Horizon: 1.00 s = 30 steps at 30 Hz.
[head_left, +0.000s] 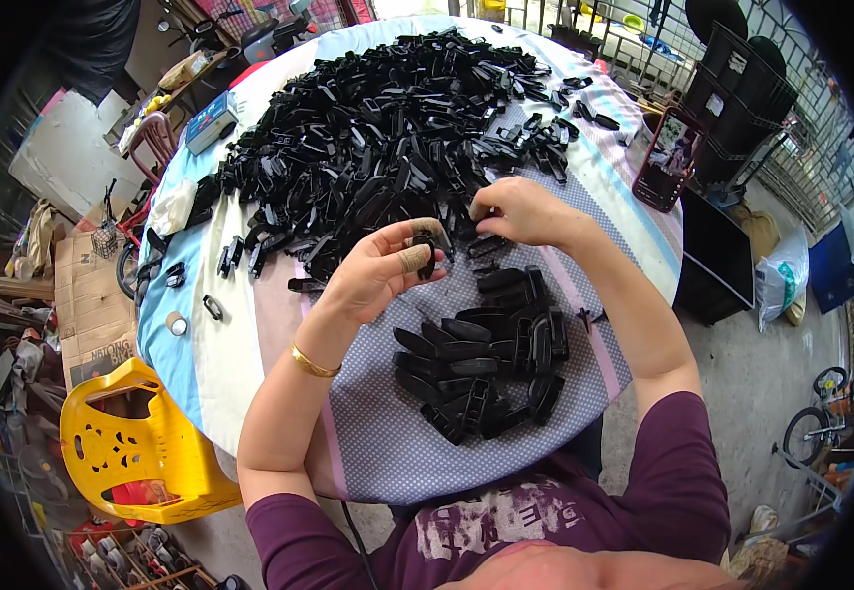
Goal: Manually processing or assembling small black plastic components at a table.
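Left hand [388, 270] pinches one black clip [426, 254] upright; right hand [520, 211], fingers curled, picks at the large pile [368, 128]. Advisable: seat each piece squarely, then lay it with the finished group [486, 354] near the table's [250, 334] front edge

**Single head-worn fisheye, looking down**

Only one view, from the head, the left of two side-by-side wide fisheye cameras. Aimed steeply downward and slightly forward over the round surface [250, 324], close enough that chest and purple sleeves fill the lower edge. Upright, not mirrored; picture left equals the wearer's left. Forearms entering from below, left hand [388, 270] and right hand [520, 211] near the centre, above a small cluster of black plastic parts [486, 354]. Farther off, toward the top, the large pile of black parts [378, 128]. Straight edges bent near the dark circular rim. Yellow plastic chair [132, 452] at lower left, black crate [737, 103] at upper right. No second view, so no shared region.
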### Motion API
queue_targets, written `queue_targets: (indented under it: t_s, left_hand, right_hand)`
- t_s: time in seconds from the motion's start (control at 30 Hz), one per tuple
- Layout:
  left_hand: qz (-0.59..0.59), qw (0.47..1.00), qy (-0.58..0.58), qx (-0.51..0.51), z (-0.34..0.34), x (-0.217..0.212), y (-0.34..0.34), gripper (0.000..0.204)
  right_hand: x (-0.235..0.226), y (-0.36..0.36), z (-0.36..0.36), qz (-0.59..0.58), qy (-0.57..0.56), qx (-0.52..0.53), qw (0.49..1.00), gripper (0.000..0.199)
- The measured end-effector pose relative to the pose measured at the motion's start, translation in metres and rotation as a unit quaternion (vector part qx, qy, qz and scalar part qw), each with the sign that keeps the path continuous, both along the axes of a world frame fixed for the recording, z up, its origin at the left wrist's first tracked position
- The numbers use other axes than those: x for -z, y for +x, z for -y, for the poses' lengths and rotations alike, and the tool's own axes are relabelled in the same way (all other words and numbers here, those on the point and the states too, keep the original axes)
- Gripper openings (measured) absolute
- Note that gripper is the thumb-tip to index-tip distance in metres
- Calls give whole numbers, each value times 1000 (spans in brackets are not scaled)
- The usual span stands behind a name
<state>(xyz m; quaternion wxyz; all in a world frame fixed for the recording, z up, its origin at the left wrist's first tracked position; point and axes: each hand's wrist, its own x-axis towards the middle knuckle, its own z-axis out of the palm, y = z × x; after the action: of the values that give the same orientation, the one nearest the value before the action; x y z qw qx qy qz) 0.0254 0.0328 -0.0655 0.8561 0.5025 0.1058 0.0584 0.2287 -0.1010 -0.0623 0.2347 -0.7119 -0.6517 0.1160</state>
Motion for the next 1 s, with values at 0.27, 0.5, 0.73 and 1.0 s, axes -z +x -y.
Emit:
queue_targets:
  t_s: [0.27, 0.5, 0.73, 1.0]
  left_hand:
    - [0, 993, 85, -86, 3, 8, -1, 40]
    - [24, 983, 135, -119, 15, 11, 0, 37]
    - [41, 974, 118, -188, 15, 3, -3, 36]
    - [36, 961, 151, -227, 10, 2, -4, 35]
  right_hand:
    - [-8, -11, 3, -51, 57, 32, 997, 25]
    - [-19, -45, 0, -584, 121, -10, 803, 38]
    - [-6, -57, -4, -481, 155, 28, 863, 28]
    - [-1, -61, -3, -308, 179, 42, 934, 25]
